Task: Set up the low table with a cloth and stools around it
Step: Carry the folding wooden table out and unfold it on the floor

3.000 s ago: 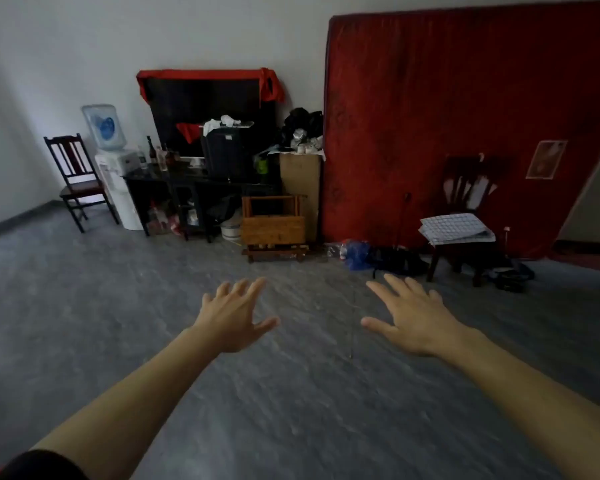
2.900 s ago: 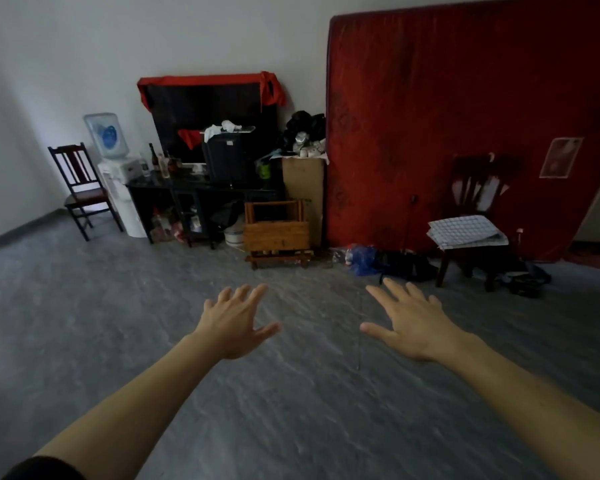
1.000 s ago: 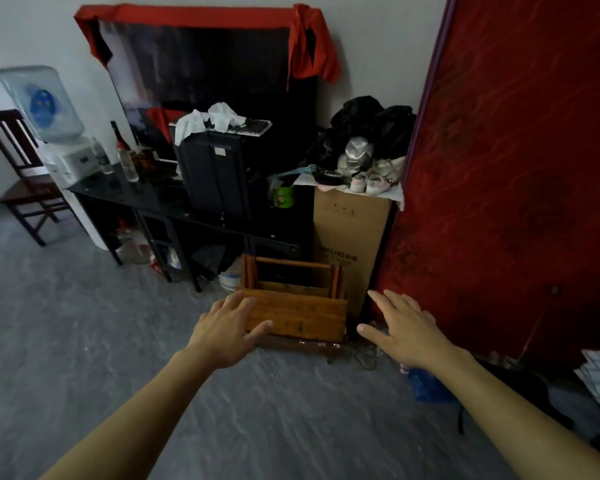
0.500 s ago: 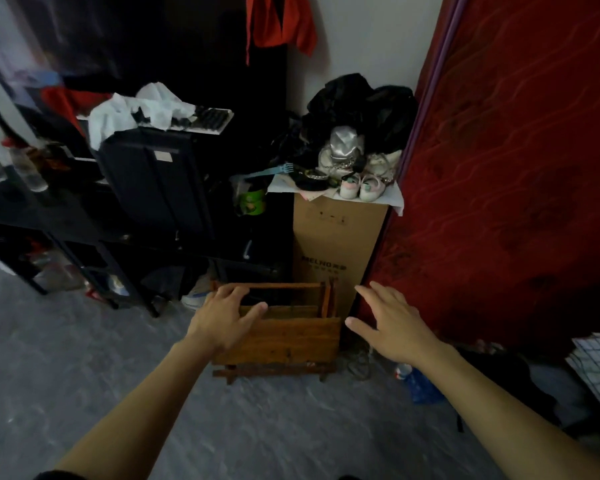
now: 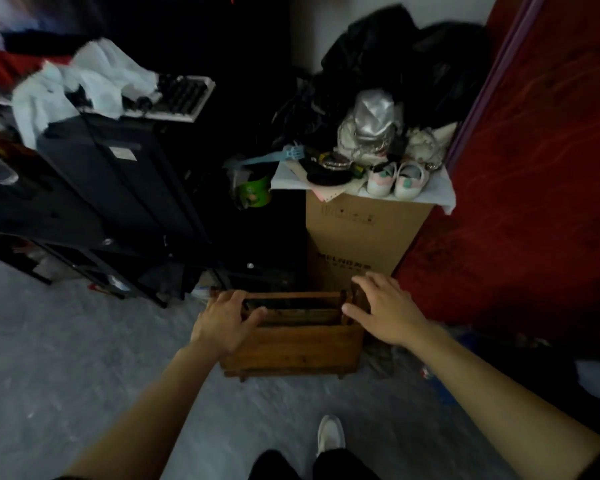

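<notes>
Now both hands [image 5: 305, 317] on wooden table [image 5: 298, 337]

The view is dim and underexposed, with light falling softly from above and no hard shadows. Beyond the left hand [image 5: 222, 323], the dark cabinet [image 5: 118, 181] sinks into near-black (its detail is lost). The white cloth [image 5: 80, 81] far up and left of that hand is smeared by motion blur. Above the right hand [image 5: 385, 310], the cardboard box [image 5: 361, 233] and the small shoes [image 5: 395, 180] catch the most light, though its print stays soft. Wide-angle distortion bends the red mattress [image 5: 534, 168] edge to the right, and the corners darken. Grain shows on the grey floor [image 5: 66, 358].
</notes>
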Motion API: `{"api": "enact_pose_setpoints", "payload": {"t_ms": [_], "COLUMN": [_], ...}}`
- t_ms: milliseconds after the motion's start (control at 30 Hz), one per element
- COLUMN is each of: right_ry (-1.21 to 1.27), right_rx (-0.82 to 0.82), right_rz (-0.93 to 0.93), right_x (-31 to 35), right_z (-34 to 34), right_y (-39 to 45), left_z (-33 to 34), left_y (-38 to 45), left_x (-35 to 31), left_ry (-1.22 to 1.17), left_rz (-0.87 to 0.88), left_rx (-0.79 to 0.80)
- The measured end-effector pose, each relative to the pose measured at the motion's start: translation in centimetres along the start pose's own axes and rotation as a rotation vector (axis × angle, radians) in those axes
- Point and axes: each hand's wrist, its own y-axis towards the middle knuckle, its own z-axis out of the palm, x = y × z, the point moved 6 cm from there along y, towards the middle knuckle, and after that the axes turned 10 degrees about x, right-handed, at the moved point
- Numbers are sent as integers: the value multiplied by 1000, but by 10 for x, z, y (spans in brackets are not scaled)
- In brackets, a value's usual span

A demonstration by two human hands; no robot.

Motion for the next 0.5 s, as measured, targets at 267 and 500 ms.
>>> {"api": "enact_pose_setpoints", "payload": {"t_ms": [267, 500], "right_ry": [-18, 2], "right_rx": [97, 137], "right_rz": [5, 101], "right_x": [-5, -22], "right_z": [34, 111], "right_y": [103, 197], "left_z": [47, 105], "left_y": [88, 177], "left_x": [37, 80], "left_ry": [-50, 157], "left_rz": [-33, 68], "left_rx": [118, 172]}}
